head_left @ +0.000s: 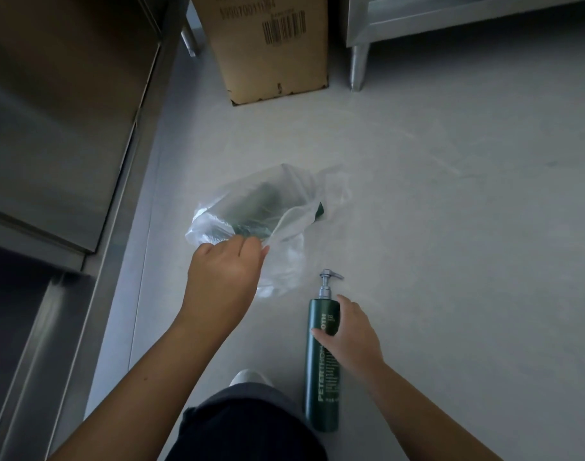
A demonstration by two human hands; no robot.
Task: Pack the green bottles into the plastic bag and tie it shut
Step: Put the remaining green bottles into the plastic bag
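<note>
Pale grey flooring (450, 201) fills most of the frame, seen from above by a person crouched over it. At centre lies a clear plastic bag (251, 207), crumpled and open toward the viewer, with at least one green bottle (261, 202) showing dimly through the film and a dark green tip poking out at its right edge. The left hand (223, 277) pinches the near rim of the bag, fingers curled closed on the plastic. To the lower right of centre a second green pump bottle (321, 367) lies flat on the floor, its silver pump head pointing toward the bag and white lettering running along its side; the right hand (349, 334) rests on its upper body, fingers spread and wrapping around it. A cardboard box (271, 48) with a barcode stands at top centre. Steel cabinets (61, 104) line the left edge, and a metal table leg (359, 66) stands at upper right. The person's dark-clothed knee (238, 424) and a pale shoe tip sit at bottom centre.
</note>
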